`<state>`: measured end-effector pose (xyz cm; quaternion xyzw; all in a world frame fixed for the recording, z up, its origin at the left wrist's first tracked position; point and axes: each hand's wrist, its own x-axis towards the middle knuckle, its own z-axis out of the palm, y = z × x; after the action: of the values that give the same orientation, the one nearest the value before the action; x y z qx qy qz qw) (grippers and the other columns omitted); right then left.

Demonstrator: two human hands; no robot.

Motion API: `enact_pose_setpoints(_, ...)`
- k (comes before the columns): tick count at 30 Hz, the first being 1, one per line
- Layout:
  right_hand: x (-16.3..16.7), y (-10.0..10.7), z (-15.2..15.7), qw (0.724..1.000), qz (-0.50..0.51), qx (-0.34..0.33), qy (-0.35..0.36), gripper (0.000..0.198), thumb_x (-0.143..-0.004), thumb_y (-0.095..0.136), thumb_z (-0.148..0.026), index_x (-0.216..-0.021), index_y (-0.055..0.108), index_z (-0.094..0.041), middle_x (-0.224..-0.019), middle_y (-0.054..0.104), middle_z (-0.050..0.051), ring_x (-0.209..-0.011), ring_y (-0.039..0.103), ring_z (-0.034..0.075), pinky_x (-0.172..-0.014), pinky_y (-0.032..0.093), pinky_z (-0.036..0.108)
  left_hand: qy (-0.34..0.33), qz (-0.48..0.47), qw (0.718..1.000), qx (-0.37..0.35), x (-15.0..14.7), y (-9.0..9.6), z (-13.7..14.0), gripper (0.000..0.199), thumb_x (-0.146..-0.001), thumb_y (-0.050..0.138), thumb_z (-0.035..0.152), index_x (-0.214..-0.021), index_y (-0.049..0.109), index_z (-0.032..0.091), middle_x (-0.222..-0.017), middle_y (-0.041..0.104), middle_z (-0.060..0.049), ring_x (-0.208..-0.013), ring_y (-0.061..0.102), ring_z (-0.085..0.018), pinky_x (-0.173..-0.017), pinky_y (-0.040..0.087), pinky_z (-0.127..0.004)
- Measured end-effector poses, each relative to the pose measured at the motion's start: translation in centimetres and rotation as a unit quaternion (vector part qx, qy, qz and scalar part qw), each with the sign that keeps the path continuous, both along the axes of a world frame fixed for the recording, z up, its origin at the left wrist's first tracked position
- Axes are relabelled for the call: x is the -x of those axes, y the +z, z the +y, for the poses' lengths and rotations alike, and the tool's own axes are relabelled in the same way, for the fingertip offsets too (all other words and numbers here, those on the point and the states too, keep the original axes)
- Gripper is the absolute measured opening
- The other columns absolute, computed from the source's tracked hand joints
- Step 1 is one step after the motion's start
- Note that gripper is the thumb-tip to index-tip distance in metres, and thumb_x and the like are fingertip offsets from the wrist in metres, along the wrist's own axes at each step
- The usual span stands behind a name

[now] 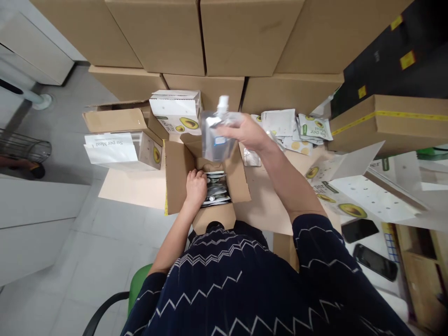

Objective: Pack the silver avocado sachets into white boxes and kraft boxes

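Pouch (pixel 216 135), clear with a white spout, is held up above the open carton (pixel 177 175) by the right hand (pixel 250 133), pinched shut at its upper edge so it hangs free. More pouches (pixel 216 189) are steadied inside the carton by the left hand (pixel 195 186), laid flat and loosely curled on them.

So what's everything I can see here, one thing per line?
Spouted pouch: one, clear and silvery with a white cap, held up over the open box.
Open box: one, brown cardboard, centre, holding a stack of pouches.
Printed cartons: two, white with avocado pictures, left of centre.
Flat packets: a loose pile, white and green, on the right.
Big boxes: several, brown, stacked behind.
Phones: two, black, lower right.
Chair: one, green seat, below.
Left hand: inside the open box, on the stacked pouches.
Right hand: fingers gripping the spouted pouch.
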<state>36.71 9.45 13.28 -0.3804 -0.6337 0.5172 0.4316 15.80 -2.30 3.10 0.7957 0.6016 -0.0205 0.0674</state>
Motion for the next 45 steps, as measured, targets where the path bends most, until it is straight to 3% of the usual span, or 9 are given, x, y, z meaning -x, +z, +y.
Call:
enact_pose_setpoints(4,5.0,-1.8,0.2,0.965,-0.244,-0.072,0.058,0.021,-0.079,0.068,-0.026,-0.093,0.072,-0.011,-0.089,0.073,0.003,-0.091,0.066,0.020,-0.076,0.047,0.025,-0.001,0.002,1.000,-0.005,0.0,-0.1,0.0,0.035,-0.092,0.041,0.008,-0.102,0.074,0.012,-0.114,0.071,-0.016,-0.121,0.058,-0.031,-0.111,0.041,-0.045)
enact_pose_setpoints(9,8.8,-5.7,0.6,0.856,-0.498,-0.038,0.134,0.029,-0.077,0.063,-0.012,-0.104,0.074,-0.014,-0.107,0.076,0.010,-0.094,0.069,0.020,-0.067,0.043,0.021,0.002,0.005,1.000,0.000,-0.1,-0.1,0.0,0.032,-0.093,0.043,0.010,-0.101,0.074,0.012,-0.113,0.071,-0.016,-0.121,0.057,-0.031,-0.109,0.041,-0.044)
enact_pose_setpoints(16,10.2,-8.0,0.9,0.701,-0.643,-0.025,0.307,0.038,-0.084,0.060,-0.015,-0.119,0.072,-0.004,-0.116,0.073,0.020,-0.101,0.071,0.024,-0.071,0.047,0.023,0.003,-0.004,1.000,0.000,-0.1,-0.3,-0.1,0.033,-0.093,0.042,0.010,-0.100,0.074,0.012,-0.114,0.071,-0.016,-0.117,0.059,-0.030,-0.108,0.041,-0.044)
enact_pose_setpoints(21,10.0,-7.7,0.5,0.720,-0.614,-0.071,0.316,0.035,-0.089,0.055,-0.015,-0.117,0.073,-0.004,-0.116,0.073,0.021,-0.101,0.071,0.025,-0.068,0.046,0.023,0.007,-0.006,1.000,0.012,-0.1,-0.2,-0.1,0.033,-0.094,0.042,0.010,-0.103,0.073,0.013,-0.115,0.069,-0.016,-0.113,0.061,-0.029,-0.106,0.043,-0.042)
enact_pose_setpoints(31,9.7,-8.4,0.0,0.736,-0.604,-0.013,0.306,0.034,-0.090,0.059,-0.014,-0.121,0.069,-0.005,-0.121,0.071,0.020,-0.108,0.070,0.026,-0.077,0.049,0.024,0.048,-0.001,0.999,0.019,-0.3,0.0,0.0,0.037,-0.093,0.040,0.010,-0.111,0.072,0.013,-0.153,0.047,-0.016,-0.130,0.054,-0.029,-0.111,0.042,-0.042)
enact_pose_setpoints(35,8.3,-7.0,-1.0,0.815,-0.519,-0.023,0.258,0.040,-0.085,0.062,-0.009,-0.125,0.066,-0.010,-0.125,0.070,0.018,-0.114,0.068,0.026,-0.086,0.051,0.026,0.040,0.017,0.999,0.030,-0.4,-0.1,0.2,0.038,-0.093,0.040,0.010,-0.114,0.071,0.015,-0.151,0.050,-0.015,-0.132,0.053,-0.029,-0.114,0.040,-0.044)
enact_pose_setpoints(40,2.9,-5.8,-0.4,0.979,-0.186,0.031,0.076,0.028,-0.094,0.058,-0.023,-0.121,0.064,-0.017,-0.109,0.074,0.009,-0.089,0.072,0.013,-0.082,0.056,0.026,0.036,0.030,0.998,0.037,-0.5,0.0,0.3,0.039,-0.094,0.040,0.012,-0.117,0.071,0.016,-0.156,0.045,-0.014,-0.133,0.052,-0.029,-0.114,0.040,-0.044)
enact_pose_setpoints(42,-0.9,-6.9,1.3,0.989,-0.121,0.065,-0.057,0.028,-0.096,0.055,-0.033,-0.120,0.062,-0.018,-0.101,0.073,0.007,-0.076,0.069,0.012,-0.074,0.057,0.026,0.033,0.030,0.998,0.036,-0.5,-0.1,0.2,0.039,-0.094,0.040,0.012,-0.117,0.071,0.016,-0.157,0.044,-0.014,-0.132,0.053,-0.029,-0.113,0.041,-0.044)
enact_pose_setpoints(45,-7.5,-10.3,4.2,0.939,-0.194,0.108,-0.263,0.030,-0.099,0.044,-0.028,-0.123,0.058,-0.016,-0.104,0.070,0.009,-0.084,0.068,0.015,-0.076,0.055,0.027,0.027,0.038,0.998,0.033,-0.5,-0.2,0.2,0.039,-0.093,0.040,0.011,-0.116,0.071,0.015,-0.154,0.047,-0.015,-0.131,0.054,-0.030,-0.113,0.041,-0.044)
